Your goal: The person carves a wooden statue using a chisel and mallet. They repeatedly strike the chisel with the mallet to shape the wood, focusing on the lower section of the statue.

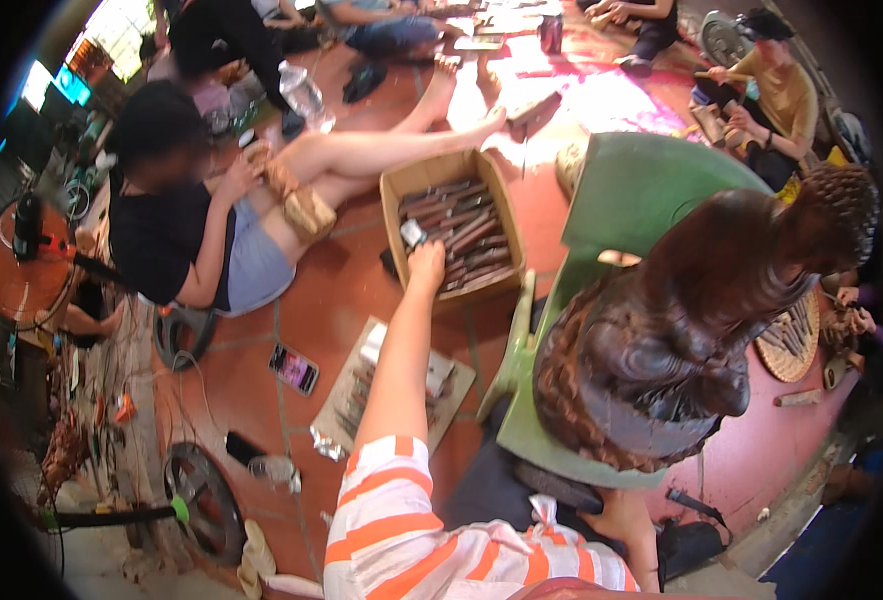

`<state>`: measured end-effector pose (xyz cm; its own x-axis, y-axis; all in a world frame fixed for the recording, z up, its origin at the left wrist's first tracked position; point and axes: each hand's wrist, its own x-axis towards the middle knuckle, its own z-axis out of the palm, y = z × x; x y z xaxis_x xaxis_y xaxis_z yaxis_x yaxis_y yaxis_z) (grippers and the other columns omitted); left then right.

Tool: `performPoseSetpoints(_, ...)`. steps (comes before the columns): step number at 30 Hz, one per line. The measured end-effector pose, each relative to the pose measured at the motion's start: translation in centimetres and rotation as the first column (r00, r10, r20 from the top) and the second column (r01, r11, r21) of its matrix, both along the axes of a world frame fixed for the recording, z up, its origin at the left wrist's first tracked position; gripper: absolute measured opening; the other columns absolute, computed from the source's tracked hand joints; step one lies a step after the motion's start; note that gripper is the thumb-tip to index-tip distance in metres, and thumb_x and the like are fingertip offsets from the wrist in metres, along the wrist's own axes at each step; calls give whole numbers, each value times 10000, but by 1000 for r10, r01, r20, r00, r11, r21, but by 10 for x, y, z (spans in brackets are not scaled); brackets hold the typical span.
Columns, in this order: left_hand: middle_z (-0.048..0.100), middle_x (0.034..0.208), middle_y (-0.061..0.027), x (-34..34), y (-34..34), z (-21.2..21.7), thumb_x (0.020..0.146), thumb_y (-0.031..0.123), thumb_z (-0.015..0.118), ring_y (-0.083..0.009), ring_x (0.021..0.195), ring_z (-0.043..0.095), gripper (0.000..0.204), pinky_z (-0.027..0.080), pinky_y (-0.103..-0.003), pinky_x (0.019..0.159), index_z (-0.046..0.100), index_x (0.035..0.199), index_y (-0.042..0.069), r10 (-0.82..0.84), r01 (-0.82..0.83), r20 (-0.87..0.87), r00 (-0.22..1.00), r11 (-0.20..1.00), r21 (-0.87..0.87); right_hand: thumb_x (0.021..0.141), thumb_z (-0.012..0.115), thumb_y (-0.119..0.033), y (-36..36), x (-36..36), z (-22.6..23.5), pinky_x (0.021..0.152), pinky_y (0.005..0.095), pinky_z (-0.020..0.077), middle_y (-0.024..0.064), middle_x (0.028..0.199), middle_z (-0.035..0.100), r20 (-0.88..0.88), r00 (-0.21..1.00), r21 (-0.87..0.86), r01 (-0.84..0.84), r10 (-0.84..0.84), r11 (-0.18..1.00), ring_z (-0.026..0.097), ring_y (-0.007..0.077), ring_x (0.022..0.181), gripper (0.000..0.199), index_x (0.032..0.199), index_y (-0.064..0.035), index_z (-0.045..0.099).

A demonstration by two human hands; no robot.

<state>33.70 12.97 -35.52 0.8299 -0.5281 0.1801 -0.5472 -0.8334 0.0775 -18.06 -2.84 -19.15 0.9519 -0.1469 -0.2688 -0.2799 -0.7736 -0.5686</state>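
My left hand (426, 266) reaches forward into an open cardboard box (394, 190) on the red tiled floor. Its fingers close on the end of a carving tool (412, 234) among several wooden-handled chisels (467, 235) lying in the box. My left arm wears an orange and white striped sleeve (387, 510). To my right a large dark carved wooden statue (682, 320) lies tilted on a green plastic chair (642, 185). My right hand does not show; a bare forearm (634, 530) runs under the chair's edge at lower right.
A person in a black shirt (162, 235) sits on the floor at left, working a small wooden piece (302, 205). A phone (294, 368) and a flat board with tools (362, 395) lie near my arm. A round woven tray (790, 345) of tools sits at right. A fan (202, 500) stands at lower left.
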Motion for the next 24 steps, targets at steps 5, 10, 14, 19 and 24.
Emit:
performPoseSetpoints(5, 689, 913, -159, 2, -15, 6, 779, 81, 602, -316, 876, 673, 117, 549, -416, 736, 696, 845, 63, -78, 82, -35, 996, 987, 135, 634, 762, -320, -2, 0, 0, 873, 451, 480, 198, 1115, 615, -22, 1000, -26, 2, -3, 1000, 582, 376, 1042, 532, 1092, -73, 656)
performPoseSetpoints(10, 680, 926, -213, -14, 8, 56, 773, 114, 623, -353, 911, 658, 164, 533, -406, 780, 667, 857, -20, 10, -114, -482, 876, 975, -188, 665, 746, -393, -4, 1, -1, 822, 455, 495, 215, 971, 667, -273, 962, 7, 21, -19, 1000, 628, 391, 938, 532, 1089, -82, 672)
performPoseSetpoints(14, 681, 832, -136, -51, 43, 115, 831, 76, 636, -196, 762, 670, 143, 531, -305, 669, 633, 940, -15, -360, -218, -614, 703, 712, -667, 656, 746, -406, 0, -5, -1, 792, 455, 511, 225, 900, 673, -185, 982, -53, 33, -42, 998, 644, 396, 875, 517, 1047, -74, 684)
performPoseSetpoints(19, 631, 838, -105, -146, 62, 230, 819, -6, 675, -180, 728, 648, 473, 519, -280, 624, 420, 1214, 48, -707, -213, -515, 485, 475, -854, 638, 757, -369, 14, -13, 9, 777, 460, 517, 227, 891, 671, -161, 984, -57, 69, -78, 996, 644, 400, 860, 474, 992, -62, 688)
performPoseSetpoints(24, 598, 847, -93, -208, 53, 286, 881, 101, 630, -186, 717, 611, 422, 495, -305, 585, 399, 1234, 91, -881, -166, -181, 438, 119, -979, 645, 767, -308, 27, -30, 12, 738, 477, 511, 221, 833, 663, -42, 993, -69, 104, -107, 992, 638, 407, 820, 389, 928, -58, 672)
